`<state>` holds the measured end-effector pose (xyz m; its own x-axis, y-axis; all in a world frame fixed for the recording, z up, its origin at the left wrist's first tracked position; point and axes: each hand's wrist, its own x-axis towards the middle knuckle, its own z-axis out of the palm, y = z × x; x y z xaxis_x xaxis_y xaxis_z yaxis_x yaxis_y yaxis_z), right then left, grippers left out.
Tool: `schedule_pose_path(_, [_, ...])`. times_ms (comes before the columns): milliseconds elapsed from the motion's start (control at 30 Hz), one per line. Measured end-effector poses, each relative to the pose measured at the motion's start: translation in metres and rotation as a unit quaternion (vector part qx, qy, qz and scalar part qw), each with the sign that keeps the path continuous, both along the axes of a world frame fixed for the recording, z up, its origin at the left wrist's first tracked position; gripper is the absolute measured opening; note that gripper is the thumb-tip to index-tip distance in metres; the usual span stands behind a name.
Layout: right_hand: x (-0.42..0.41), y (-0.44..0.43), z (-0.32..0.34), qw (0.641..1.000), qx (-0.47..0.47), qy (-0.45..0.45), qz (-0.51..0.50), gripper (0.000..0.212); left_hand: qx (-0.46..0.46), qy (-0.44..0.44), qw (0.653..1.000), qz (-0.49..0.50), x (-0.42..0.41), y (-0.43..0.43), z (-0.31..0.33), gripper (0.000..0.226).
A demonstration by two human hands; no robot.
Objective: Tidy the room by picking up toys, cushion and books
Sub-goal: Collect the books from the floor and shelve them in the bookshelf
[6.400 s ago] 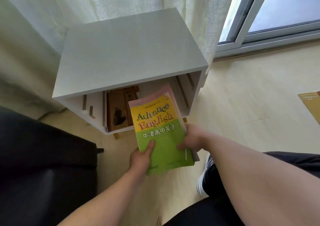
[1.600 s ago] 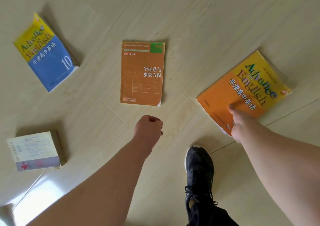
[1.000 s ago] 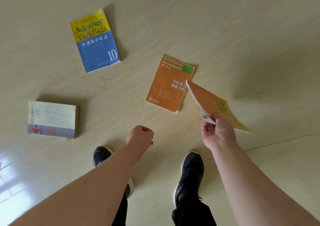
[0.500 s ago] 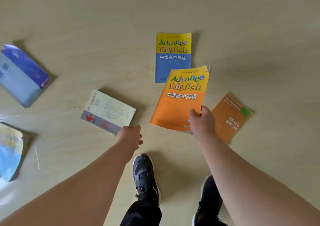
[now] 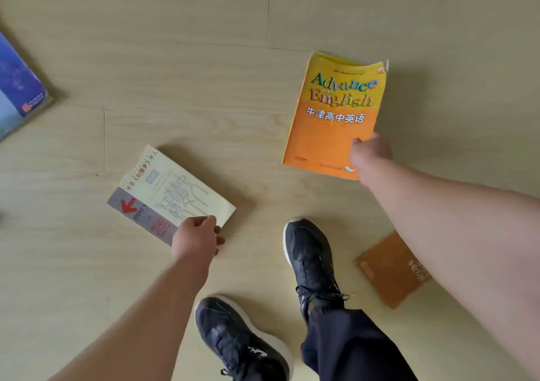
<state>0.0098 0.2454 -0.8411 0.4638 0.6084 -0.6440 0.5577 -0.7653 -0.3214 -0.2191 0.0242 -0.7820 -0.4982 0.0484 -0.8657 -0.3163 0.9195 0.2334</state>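
**One book in the right hand, the left hand at a second**

The right hand (image 5: 370, 153) pinches the near right corner of an orange-and-yellow paperback textbook (image 5: 330, 117). The thumb lies on the cover and the other fingers are hidden beneath it. The textbook faces the camera with its title upright, its far corners curl a little, and its shadow falls on the floor to its right.

The left hand (image 5: 197, 236) reaches down with its fingers curled. Its knuckles overlap the near corner of a cream paperback with a grey band and a red arrow (image 5: 171, 192). Whether the fingers already grip that corner or only touch it cannot be told. The cream paperback lies flat on the pale wood-plank floor (image 5: 175, 59), turned at an angle, well apart from the textbook.

Between the two forearms stand two black sneakers (image 5: 309, 260), one ahead of the other, with a dark trouser leg (image 5: 350, 348) above the forward one. Just right of the forward shoe a thin brown-orange book (image 5: 388, 272) lies on the floor, its far side hidden by the right forearm. At the left edge of the view lies a blue book (image 5: 17, 88), cut off by the frame and well apart from the cream paperback.
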Motion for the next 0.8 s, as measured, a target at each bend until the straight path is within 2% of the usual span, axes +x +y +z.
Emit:
schedule_pose_path(100, [0.006, 0.004, -0.028, 0.997, -0.046, -0.049, -0.030, 0.052, 0.009, -0.004, 1.000, 0.003, 0.009, 0.000, -0.019, 0.010])
schedule_pose_path(167, [0.010, 0.003, -0.044, 0.995, -0.074, -0.060, -0.042, 0.073, 0.006, -0.013, 1.000, 0.004, 0.015, -0.003, -0.029, 0.008])
schedule_pose_path(233, [0.011, 0.001, -0.048, 0.993, -0.084, -0.041, -0.075, 0.088, 0.007, -0.018, 1.000, 0.007, 0.019, -0.004, -0.032, 0.007])
schedule_pose_path(267, [0.009, 0.001, -0.044, 0.992, -0.085, -0.020, -0.093, 0.087, 0.009, -0.022, 1.000, 0.012, 0.021, -0.004, -0.033, 0.007])
schedule_pose_path(300, [0.007, 0.001, -0.041, 0.990, -0.096, 0.007, -0.107, 0.078, 0.010, -0.024, 0.999, 0.019, 0.021, -0.003, -0.033, 0.006])
schedule_pose_path(367, [0.005, 0.002, -0.031, 0.987, -0.116, 0.061, -0.092, 0.042, 0.011, -0.032, 0.999, 0.034, 0.022, -0.003, -0.028, 0.006])
schedule_pose_path(400, [0.003, 0.001, -0.023, 0.986, -0.122, 0.082, -0.084, 0.032, 0.013, -0.034, 0.999, 0.036, 0.023, -0.002, -0.024, 0.006])
schedule_pose_path(467, [-0.006, -0.004, 0.002, 0.985, -0.099, 0.108, -0.093, 0.033, 0.017, -0.038, 0.998, 0.043, 0.022, -0.001, -0.009, 0.006])
schedule_pose_path(533, [-0.019, -0.013, 0.028, 0.985, -0.066, 0.121, -0.108, 0.012, 0.023, -0.042, 0.998, 0.040, 0.021, 0.004, 0.003, 0.009])
schedule_pose_path(600, [-0.037, -0.028, 0.064, 0.983, -0.029, 0.147, -0.105, 0.011, 0.034, -0.052, 0.996, 0.059, 0.016, 0.008, 0.028, 0.014])
schedule_pose_path(700, [-0.068, -0.056, 0.125, 0.978, -0.009, 0.197, -0.061, 0.009, 0.067, -0.084, 0.985, 0.137, -0.001, 0.010, 0.070, 0.033])
schedule_pose_path(800, [-0.097, -0.099, 0.175, 0.967, -0.055, 0.247, 0.040, 0.006, 0.092, -0.126, 0.960, 0.234, -0.031, 0.000, 0.103, 0.055])
